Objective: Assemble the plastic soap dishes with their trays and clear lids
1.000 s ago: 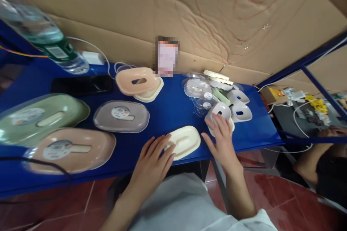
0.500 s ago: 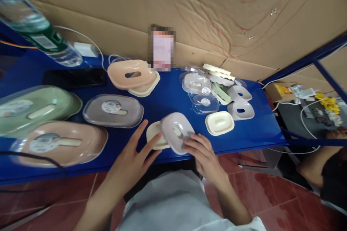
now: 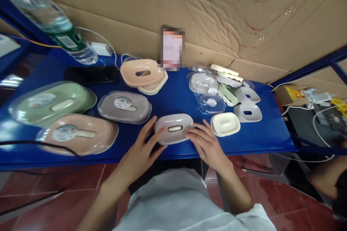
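Observation:
A pale grey oval cover lies flat at the blue table's front edge, with a cream ridge showing in its central slot. My left hand touches its left end, fingers spread, and my right hand rests its fingertips on the right end. Just right of it sits a cream oval base with a raised middle. To the left stand a clear-covered grey case, a pink case and a green case. Whatever lies under the grey cover is mostly hidden.
Behind are a peach cover on a cream base, a phone and a bottle. Clear lids and grey covers gather at the back right. Another person's arm is at far right.
The grey cover has turned level and now sits over the cream base that was showing on its left. Both hands have moved with it; the view has shifted slightly left.

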`<state>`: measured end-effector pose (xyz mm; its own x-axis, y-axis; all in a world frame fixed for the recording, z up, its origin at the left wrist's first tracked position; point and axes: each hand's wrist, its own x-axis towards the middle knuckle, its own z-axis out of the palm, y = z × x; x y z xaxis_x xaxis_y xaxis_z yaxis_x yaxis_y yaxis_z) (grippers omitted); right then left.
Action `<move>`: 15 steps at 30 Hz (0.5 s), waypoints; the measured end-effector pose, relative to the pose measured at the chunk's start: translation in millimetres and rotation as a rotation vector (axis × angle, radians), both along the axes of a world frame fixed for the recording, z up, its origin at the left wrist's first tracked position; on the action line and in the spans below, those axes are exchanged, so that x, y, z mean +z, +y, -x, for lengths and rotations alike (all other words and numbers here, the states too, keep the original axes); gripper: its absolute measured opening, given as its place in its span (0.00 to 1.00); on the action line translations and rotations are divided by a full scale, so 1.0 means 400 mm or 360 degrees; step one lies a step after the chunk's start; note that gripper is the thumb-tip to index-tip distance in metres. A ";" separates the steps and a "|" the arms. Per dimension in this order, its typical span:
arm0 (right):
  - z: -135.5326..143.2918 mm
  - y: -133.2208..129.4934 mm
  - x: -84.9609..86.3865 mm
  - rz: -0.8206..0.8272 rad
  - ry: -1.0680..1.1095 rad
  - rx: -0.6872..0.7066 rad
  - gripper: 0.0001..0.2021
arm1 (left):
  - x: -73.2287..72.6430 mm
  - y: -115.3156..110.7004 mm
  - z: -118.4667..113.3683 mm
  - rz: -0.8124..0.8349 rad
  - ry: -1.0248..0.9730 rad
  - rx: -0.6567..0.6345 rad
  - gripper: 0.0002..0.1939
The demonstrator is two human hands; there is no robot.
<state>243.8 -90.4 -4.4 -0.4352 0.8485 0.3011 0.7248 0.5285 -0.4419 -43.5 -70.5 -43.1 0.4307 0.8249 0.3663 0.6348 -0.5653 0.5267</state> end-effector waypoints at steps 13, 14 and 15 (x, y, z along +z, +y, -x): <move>-0.078 0.088 0.036 -0.0222 -0.0209 -0.0148 0.22 | -0.002 0.005 -0.004 -0.0142 0.0151 -0.0089 0.26; -0.102 0.123 0.048 -0.0240 -0.0291 -0.0295 0.23 | 0.001 0.004 -0.005 -0.0134 0.0155 -0.0084 0.26; -0.124 0.159 0.058 -0.0228 -0.0389 -0.0408 0.25 | 0.004 0.003 -0.005 -0.0130 0.0149 -0.0081 0.26</move>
